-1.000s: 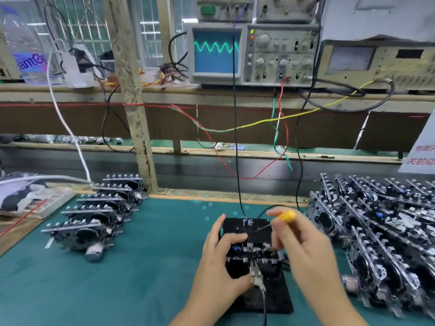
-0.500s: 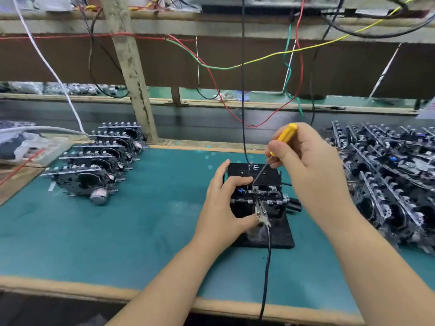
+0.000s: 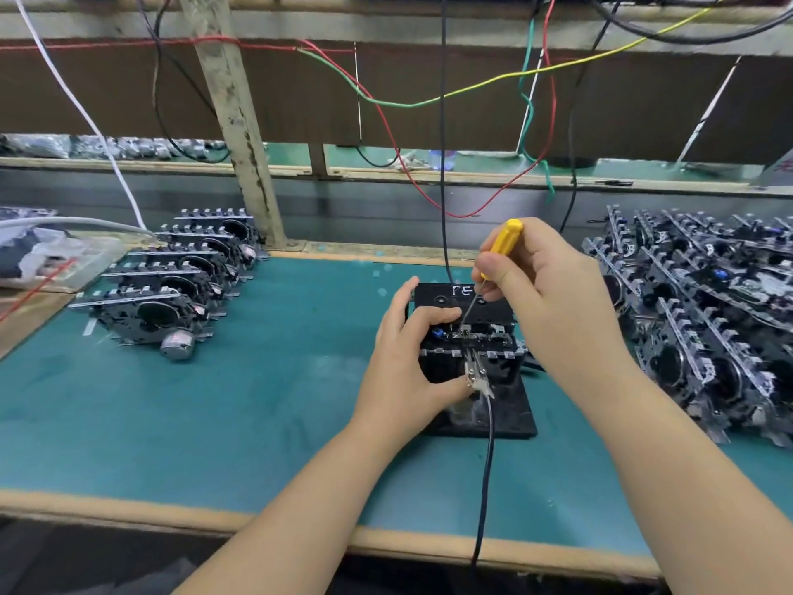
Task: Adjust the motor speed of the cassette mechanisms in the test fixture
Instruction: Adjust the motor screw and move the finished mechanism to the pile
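A black test fixture [image 3: 513, 418] sits on the green mat, with a cassette mechanism [image 3: 493, 337] mounted in it. My left hand [image 3: 407, 362] grips the mechanism's left side, thumb near a metal clip [image 3: 476, 375] at the front. My right hand [image 3: 553, 294] holds a yellow-handled screwdriver [image 3: 504, 242], its thin blade angled down so that the tip rests on the top of the mechanism. A black cable [image 3: 487, 474] runs from the clip toward me over the table edge.
A row of cassette mechanisms [image 3: 171, 285] stands on the mat to the left. A large pile of mechanisms [image 3: 712, 311] fills the right side. Coloured wires [image 3: 429, 100] hang from the shelf behind, a wooden post [image 3: 236, 122] rises at back left, and a tray [image 3: 47, 259] lies far left.
The view has tilted down, so the oscilloscope left the frame. Both hands stay on the fixture; the screwdriver remains on the mechanism, with my right hand raised slightly more upright.
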A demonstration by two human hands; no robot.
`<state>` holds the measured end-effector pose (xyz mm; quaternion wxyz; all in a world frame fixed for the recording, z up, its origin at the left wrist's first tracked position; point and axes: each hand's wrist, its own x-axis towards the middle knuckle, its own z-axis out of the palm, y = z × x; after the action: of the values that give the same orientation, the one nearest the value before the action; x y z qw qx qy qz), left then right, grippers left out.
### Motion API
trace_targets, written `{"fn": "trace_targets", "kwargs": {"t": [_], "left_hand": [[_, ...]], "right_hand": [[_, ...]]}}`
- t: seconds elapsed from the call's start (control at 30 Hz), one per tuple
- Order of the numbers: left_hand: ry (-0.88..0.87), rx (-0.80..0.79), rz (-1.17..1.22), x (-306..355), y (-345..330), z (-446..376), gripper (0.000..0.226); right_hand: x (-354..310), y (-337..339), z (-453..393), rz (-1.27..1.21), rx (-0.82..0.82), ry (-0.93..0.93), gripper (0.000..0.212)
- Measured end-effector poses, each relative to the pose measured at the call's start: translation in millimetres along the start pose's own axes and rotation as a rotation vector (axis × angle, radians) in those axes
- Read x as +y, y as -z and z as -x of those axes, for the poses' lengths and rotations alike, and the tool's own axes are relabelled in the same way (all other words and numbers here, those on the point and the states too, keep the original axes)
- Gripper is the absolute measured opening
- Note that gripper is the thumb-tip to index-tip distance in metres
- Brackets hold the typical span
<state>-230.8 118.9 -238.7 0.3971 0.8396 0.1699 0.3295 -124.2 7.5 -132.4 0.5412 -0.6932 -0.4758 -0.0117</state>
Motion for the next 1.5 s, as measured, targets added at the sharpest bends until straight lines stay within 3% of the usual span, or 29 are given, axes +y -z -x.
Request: {"fn": "trace_targets", "kwargs": {"t": [0.33,0.47,0.6,0.77,1.03,1.23,1.3,1.4,1.5], "left_hand": [[-0.003,-0.004,-0.03,1,1,0,0.077],[-0.002,-0.006,-0.027,1,1,1,0.077],[-0.017,-0.002,-0.026,4,2,0,0.075],[-0.085,0.045,-0.005,-2,0,3,0.067],[-0.055,0.041,0.008,-1,-1,2,0.069],[-0.075,0.072,0.026,-5,-3,0,0.072],[-0.072,0.074,0.035,-8,-3,-1,0.071],[-0.058,0.068,0.034,-10,-3,-2,0.073],[-0.053,0.047,0.013,-10,-2,-2,0.079]], "right_hand": [[2,-6,-3,0.027,0.065,0.026,0.009],[0,-7,-5,0.09,0.063,0.086,0.03],[-1,-3,-10,0.157,-0.003,0.081,0.018],[2,0,-10,-0.148,-0.051,0.014,0.029],[4,-1,-15,-0.13,-0.014,-0.054,0.024],[-2,-10,-6,-0.113,0.047,0.011,0.009],[0,-6,1,-0.132,0.094,0.017,0.016],[23,6,10,0.178,0.112,-0.06,0.038],[48,7,24,0.471,-0.037,-0.166,0.036]]}}
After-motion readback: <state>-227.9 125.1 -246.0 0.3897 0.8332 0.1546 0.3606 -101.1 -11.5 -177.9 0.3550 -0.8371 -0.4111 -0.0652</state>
